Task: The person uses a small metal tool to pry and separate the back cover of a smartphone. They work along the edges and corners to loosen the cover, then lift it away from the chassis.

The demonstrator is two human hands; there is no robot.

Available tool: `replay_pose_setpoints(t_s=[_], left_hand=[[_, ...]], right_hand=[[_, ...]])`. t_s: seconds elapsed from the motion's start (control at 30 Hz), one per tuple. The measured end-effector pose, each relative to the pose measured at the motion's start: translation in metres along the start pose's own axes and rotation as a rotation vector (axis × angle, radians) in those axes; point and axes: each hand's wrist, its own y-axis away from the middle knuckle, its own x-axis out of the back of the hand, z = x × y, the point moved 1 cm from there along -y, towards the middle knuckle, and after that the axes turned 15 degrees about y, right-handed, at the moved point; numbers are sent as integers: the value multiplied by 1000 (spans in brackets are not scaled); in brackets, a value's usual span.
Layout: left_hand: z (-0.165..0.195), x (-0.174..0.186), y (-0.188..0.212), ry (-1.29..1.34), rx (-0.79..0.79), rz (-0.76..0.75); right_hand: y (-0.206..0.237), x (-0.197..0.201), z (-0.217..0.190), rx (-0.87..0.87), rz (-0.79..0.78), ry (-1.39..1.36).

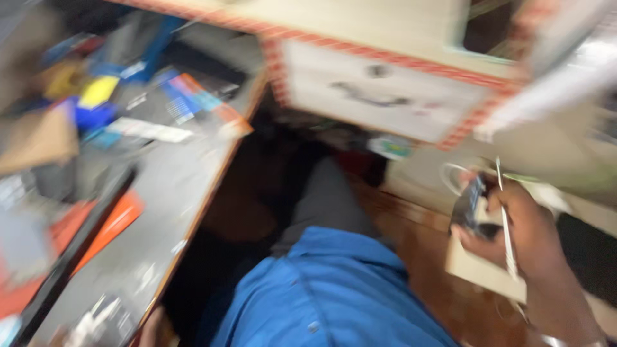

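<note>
The picture is smeared by motion. My right hand (524, 234) is at the lower right, closed around a small dark object (472, 209) together with a thin white stick-like tool (506, 225) and a pale flat card or box (479, 270). A metal band (565, 340) shows at that wrist. At the bottom edge, by the table's corner, a bit of what may be my left hand (154, 328) shows; its fingers are hidden. My blue shirt (328, 295) and grey trouser leg (331, 199) fill the lower middle.
A grey worktable (160, 193) on the left carries blurred orange, blue and yellow packets, a long dark bar (71, 257) and small metal parts. A large cardboard box (379, 90) with red-striped tape hangs across the top. Brown floor (424, 257) lies below.
</note>
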Motion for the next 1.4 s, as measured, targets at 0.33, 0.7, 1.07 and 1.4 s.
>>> replay_pose_setpoints(t_s=[0.33,0.7,1.07,1.4], left_hand=[[-37,12,45,-93,353,-38],[-49,22,33,-56,383,-15],[-57,35,33,64,411,-89],[-111,70,7,357,268,-481]], right_hand=[[-120,-139,-195,654,-550,-670],[-237,-280,-283,285,-585,-798],[-244,-351,-278,751,-202,135],[-218,-338,-271,773,-251,271]])
